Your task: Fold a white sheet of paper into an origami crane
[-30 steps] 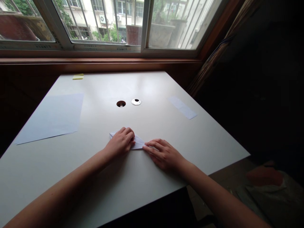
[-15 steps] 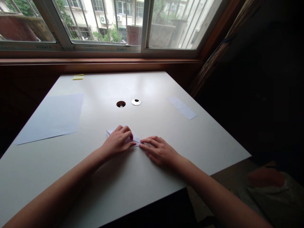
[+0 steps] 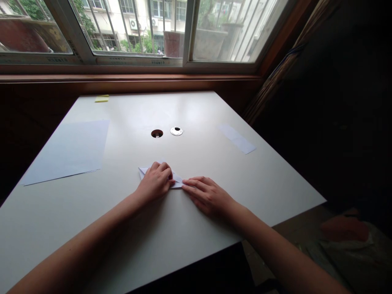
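A small piece of white folded paper [image 3: 177, 178] lies on the desk in front of me, with a pointed left corner and a narrow right tip. My left hand [image 3: 157, 177] is over its middle, fingers curled and thumb drawn in against the near edge, closed on the paper. Much of the sheet is hidden under that hand. From the right, my right hand [image 3: 208, 194] rests on the desk with its fingers stretched out. Its fingertips touch the paper's right tip; its thumb is mostly hidden.
Large white sheets [image 3: 67, 151] lie on the left of the white desk [image 3: 196, 110]. A narrow paper strip [image 3: 237, 139] is on the right. Beyond my hands are a round cable hole [image 3: 157, 134] and its loose cover [image 3: 176, 131]. Yellow sticky notes [image 3: 102, 98] sit at the far edge.
My left thumb has drawn back toward the curled fingers along the paper's near edge. The right hand stays at the tip. The whole view has shifted slightly.
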Demonstrator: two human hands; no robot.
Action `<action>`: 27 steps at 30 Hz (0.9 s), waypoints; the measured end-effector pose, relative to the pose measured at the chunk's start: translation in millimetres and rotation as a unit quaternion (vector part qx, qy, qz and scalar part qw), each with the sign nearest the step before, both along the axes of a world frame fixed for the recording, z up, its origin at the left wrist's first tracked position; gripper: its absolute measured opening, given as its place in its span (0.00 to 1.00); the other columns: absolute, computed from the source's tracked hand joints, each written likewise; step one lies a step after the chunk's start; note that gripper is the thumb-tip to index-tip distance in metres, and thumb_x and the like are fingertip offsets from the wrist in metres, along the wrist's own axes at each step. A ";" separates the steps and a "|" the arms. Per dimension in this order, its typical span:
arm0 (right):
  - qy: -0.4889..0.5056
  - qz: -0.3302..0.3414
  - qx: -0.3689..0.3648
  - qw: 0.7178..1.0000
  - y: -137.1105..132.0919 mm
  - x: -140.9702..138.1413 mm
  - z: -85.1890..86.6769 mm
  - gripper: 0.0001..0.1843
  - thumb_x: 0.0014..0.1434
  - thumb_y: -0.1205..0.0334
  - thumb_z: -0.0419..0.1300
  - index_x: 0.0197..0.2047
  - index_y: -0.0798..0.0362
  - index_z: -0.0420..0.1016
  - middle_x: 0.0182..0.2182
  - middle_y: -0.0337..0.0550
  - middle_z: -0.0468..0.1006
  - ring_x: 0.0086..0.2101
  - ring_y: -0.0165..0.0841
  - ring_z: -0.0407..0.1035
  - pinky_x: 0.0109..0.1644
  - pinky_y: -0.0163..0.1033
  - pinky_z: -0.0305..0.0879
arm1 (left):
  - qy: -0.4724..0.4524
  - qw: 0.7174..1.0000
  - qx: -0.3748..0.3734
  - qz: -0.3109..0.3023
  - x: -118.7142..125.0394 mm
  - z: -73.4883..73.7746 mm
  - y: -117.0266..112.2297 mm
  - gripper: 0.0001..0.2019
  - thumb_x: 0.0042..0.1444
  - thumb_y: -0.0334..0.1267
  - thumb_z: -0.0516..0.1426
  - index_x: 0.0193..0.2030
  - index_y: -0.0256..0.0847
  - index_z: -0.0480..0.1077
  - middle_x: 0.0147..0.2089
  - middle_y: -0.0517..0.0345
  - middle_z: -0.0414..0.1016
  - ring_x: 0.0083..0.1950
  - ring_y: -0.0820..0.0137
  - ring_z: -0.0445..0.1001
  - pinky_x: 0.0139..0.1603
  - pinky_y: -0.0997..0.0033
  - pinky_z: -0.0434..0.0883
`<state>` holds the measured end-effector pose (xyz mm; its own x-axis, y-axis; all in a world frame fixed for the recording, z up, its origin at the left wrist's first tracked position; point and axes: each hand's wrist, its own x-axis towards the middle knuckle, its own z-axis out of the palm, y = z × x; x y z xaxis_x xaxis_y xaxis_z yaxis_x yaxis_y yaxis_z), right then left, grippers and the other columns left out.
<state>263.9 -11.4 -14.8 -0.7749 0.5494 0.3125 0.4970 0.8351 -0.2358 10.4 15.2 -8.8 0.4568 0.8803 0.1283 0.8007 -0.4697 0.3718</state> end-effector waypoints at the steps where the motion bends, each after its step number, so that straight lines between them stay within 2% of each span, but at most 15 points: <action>1: 0.001 0.000 0.000 1.000 -0.2 -0.4 0.4 0.24 0.66 0.65 0.54 0.64 0.53 0.67 0.60 0.49 0.72 0.57 0.42 0.65 0.61 0.51 0.66 | 0.003 1.000 0.002 -0.001 0.0 -0.4 -0.1 0.05 0.63 0.38 0.57 0.36 0.41 0.69 0.45 0.53 0.71 0.47 0.60 0.64 0.50 0.57 0.67; 20: -0.022 -0.011 0.000 1.000 -2.1 -1.7 3.5 0.23 0.67 0.63 0.54 0.64 0.51 0.68 0.60 0.49 0.72 0.57 0.42 0.65 0.59 0.51 0.67 | 0.031 0.997 0.058 -0.038 -3.0 -4.7 -0.9 0.06 0.65 0.39 0.55 0.38 0.41 0.67 0.46 0.51 0.71 0.48 0.59 0.65 0.48 0.57 0.65; 27: -0.013 -0.005 0.009 1.000 -3.4 0.3 2.8 0.25 0.66 0.65 0.55 0.65 0.51 0.66 0.60 0.49 0.72 0.58 0.41 0.65 0.60 0.50 0.67 | 0.014 0.997 0.054 -0.045 -2.2 -5.2 -0.7 0.05 0.65 0.37 0.55 0.38 0.41 0.67 0.44 0.51 0.70 0.46 0.60 0.65 0.49 0.57 0.66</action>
